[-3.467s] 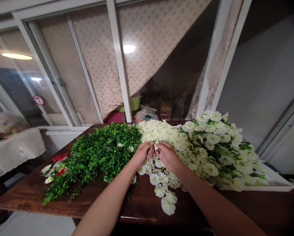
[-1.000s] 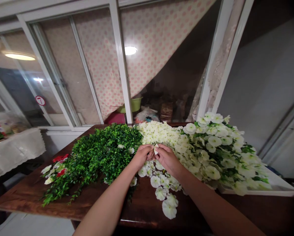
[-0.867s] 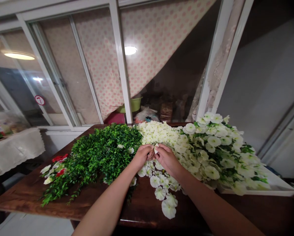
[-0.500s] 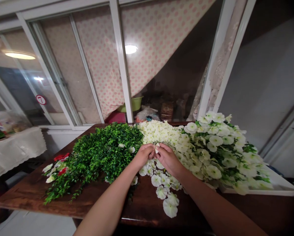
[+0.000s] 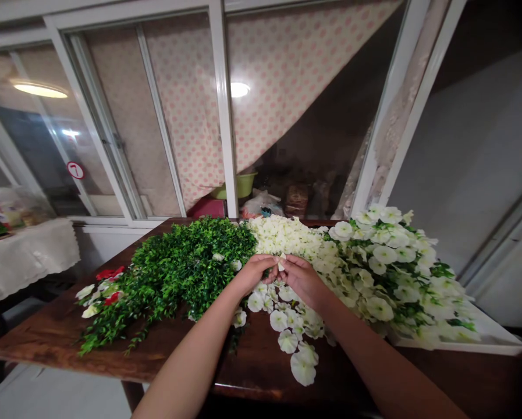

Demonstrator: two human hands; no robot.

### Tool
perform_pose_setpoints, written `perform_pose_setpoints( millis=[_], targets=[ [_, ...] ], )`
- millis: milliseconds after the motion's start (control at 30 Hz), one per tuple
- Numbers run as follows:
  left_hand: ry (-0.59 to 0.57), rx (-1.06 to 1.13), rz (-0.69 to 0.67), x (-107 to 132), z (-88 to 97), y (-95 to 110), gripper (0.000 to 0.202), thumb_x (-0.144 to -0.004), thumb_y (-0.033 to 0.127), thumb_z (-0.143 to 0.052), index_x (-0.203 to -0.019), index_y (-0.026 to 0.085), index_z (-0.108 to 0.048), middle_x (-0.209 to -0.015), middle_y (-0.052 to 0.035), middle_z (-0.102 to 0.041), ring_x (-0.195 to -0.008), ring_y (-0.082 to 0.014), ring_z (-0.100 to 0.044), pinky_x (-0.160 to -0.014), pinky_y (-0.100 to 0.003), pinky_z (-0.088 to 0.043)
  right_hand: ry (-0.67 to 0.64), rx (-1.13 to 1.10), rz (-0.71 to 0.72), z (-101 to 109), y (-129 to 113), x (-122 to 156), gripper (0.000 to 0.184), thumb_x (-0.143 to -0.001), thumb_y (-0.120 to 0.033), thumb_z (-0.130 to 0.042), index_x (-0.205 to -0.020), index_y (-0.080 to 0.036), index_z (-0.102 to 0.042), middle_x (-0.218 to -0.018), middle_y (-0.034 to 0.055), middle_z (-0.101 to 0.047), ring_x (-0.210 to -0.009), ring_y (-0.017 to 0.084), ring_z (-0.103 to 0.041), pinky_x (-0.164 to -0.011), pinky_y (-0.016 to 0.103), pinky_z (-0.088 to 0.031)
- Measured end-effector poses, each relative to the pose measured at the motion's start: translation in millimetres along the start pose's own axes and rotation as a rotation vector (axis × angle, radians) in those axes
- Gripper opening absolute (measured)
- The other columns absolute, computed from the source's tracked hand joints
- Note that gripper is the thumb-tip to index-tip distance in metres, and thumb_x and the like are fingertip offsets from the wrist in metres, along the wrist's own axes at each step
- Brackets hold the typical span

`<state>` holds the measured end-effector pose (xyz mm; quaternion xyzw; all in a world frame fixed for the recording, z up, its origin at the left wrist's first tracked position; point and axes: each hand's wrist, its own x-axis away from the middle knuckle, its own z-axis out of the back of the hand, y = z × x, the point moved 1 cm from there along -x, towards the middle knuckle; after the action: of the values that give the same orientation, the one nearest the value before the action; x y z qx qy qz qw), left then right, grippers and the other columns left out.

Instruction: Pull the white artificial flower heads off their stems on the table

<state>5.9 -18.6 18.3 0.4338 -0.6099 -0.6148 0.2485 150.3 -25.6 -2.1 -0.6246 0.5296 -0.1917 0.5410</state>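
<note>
The left hand (image 5: 261, 269) and the right hand (image 5: 302, 276) meet over the middle of a dark brown, glossy wooden worktop (image 5: 46, 343). Between them is a small, pale cream, petal-like piece (image 5: 282, 262); the right fingers are clamped on it. The left fingers are curled in right beside it, but I cannot tell whether they grip it too.

Just beyond the hands lies a thick heap of small cream-white blossoms (image 5: 287, 233). To their left spreads a dense mound of small-leaved green foliage (image 5: 186, 267), with a cluster of red and white flowers (image 5: 112, 298) at its outer edge. To the right, a bushy mass of round white flowers with green leaves (image 5: 387, 256) partly covers a shallow white tray (image 5: 500, 337). Nearer the front edge, loose round white flowers (image 5: 303, 365) trail across the bare wood, between the forearms.
</note>
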Motion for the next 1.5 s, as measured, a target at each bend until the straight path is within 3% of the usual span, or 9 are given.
perform_pose_setpoints(
  millis=[300,533,633,733,833,933,1033,1267,1500],
  targets=[
    [-0.069,0.025,0.065,0.8,0.1,-4.2,0.041,-0.081,0.043,-0.059,-0.054,0.013,-0.052,-0.045,0.0018,-0.044,-0.038,-0.0084,-0.04,-0.046,-0.024,-0.028,0.021,0.02,-0.003,3.5,1.7,1.0,0.015,-0.079,-0.037,-0.067,-0.074,-0.023,-0.068,-0.07,0.0026,-0.061,-0.07,0.017,-0.054,-0.069,0.032,-0.043],
    [-0.109,0.059,0.148,2.0,5.8,-6.7,0.041,-0.082,0.049,-0.06,-0.065,0.012,-0.058,-0.047,0.0021,-0.044,-0.04,-0.0081,-0.039,-0.043,-0.023,-0.025,0.007,0.042,-0.012,0.4,-2.5,3.1,0.02,-0.077,-0.039,-0.069,-0.074,-0.02,-0.066,-0.07,0.003,-0.063,-0.066,0.017,-0.055,-0.069,0.033,-0.043],
    [-0.096,0.021,0.135,0.6,6.3,-7.2,0.04,-0.082,0.049,-0.061,-0.072,0.011,-0.061,-0.049,0.0002,-0.049,-0.041,-0.0089,-0.043,-0.044,-0.023,-0.028,0.076,0.048,0.002,0.0,-3.7,0.1,0.02,-0.077,-0.04,-0.068,-0.074,-0.021,-0.063,-0.068,0.0012,-0.059,-0.065,0.016,-0.054,-0.069,0.033,-0.045],
    [-0.041,0.003,0.115,-1.0,5.1,-5.7,0.043,-0.083,0.053,-0.058,-0.078,0.011,-0.062,-0.051,0.0001,-0.051,-0.041,-0.0094,-0.044,-0.043,-0.023,-0.029,0.283,0.214,0.097,5.9,-12.3,-1.5,0.024,-0.077,-0.042,-0.066,-0.069,-0.021,-0.059,-0.062,-0.0006,-0.054,-0.061,0.017,-0.052,-0.065,0.032,-0.044],
    [0.037,0.051,0.084,-2.4,4.4,-4.2,0.048,-0.083,0.058,-0.053,-0.076,0.012,-0.06,-0.046,0.0046,-0.041,-0.037,-0.0077,-0.037,-0.041,-0.023,-0.025,0.535,0.444,0.292,17.0,-36.9,2.9,0.024,-0.078,-0.043,-0.065,-0.07,-0.021,-0.057,-0.061,-0.0025,-0.05,-0.06,0.015,-0.048,-0.062,0.029,-0.04],
    [0.108,0.057,0.075,-3.9,5.8,-5.8,0.048,-0.082,0.059,-0.054,-0.073,0.012,-0.059,-0.044,0.0066,-0.036,-0.035,-0.0063,-0.031,-0.039,-0.023,-0.021,0.786,0.856,0.651,25.7,-78.0,13.3,0.022,-0.08,-0.041,-0.062,-0.075,-0.02,-0.06,-0.071,-0.0006,-0.053,-0.066,0.015,-0.049,-0.066,0.029,-0.04],
    [0.171,0.031,0.083,-5.6,9.5,-10.1,0.04,-0.078,0.052,-0.061,-0.07,0.013,-0.057,-0.043,0.0076,-0.035,-0.033,-0.0059,-0.03,-0.039,-0.023,-0.019,0.963,1.141,0.815,34.9,-123.4,21.3,0.025,-0.083,-0.042,-0.058,-0.083,-0.018,-0.065,-0.073,0.0018,-0.056,-0.066,0.016,-0.05,-0.067,0.03,-0.042],
    [0.225,0.04,0.084,-6.7,15.2,-13.8,0.029,-0.075,0.042,-0.064,-0.066,0.015,-0.055,-0.043,0.0084,-0.034,-0.034,-0.0058,-0.03,-0.039,-0.024,-0.018,0.88,1.852,0.61,73.1,-206.6,4.9,0.028,-0.083,-0.043,-0.058,-0.084,-0.018,-0.072,-0.083,0.0103,-0.066,-0.08,0.025,-0.054,-0.074,0.037,-0.037],
    [0.24,0.042,0.09,-6.7,13.4,-11.7,0.028,-0.072,0.041,-0.064,-0.065,0.016,-0.055,-0.043,0.0084,-0.034,-0.034,-0.0057,-0.029,-0.038,-0.024,-0.017,0.845,2.047,0.541,98.5,-255.3,-13.9,0.037,-0.08,-0.05,-0.062,-0.085,-0.016,-0.075,-0.085,0.0175,-0.063,-0.087,0.028,-0.048,-0.07,0.04,-0.026]
  ],
)
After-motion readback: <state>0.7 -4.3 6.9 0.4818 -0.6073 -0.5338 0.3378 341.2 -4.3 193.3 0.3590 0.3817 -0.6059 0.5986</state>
